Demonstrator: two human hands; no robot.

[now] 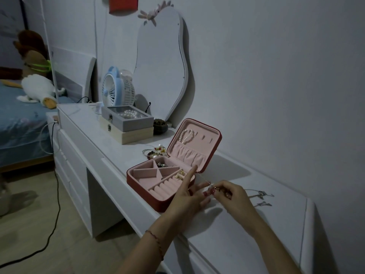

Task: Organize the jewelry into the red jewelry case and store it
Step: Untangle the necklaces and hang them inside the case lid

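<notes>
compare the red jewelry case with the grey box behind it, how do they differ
The red jewelry case stands open, its lid tilted up against the wall, showing a pink lining; the grey box is shut. The red case sits straight on the white dresser; the grey box is stacked on a beige box. The grey box has a clear top and a metal clasp; the red case's lid is solid. Both hold pearl jewelry.

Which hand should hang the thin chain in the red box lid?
Probably the left hand: it is nearest the red jewelry case, one finger already reaching toward the lid. The right hand pinches the thin chain farther out.
</notes>
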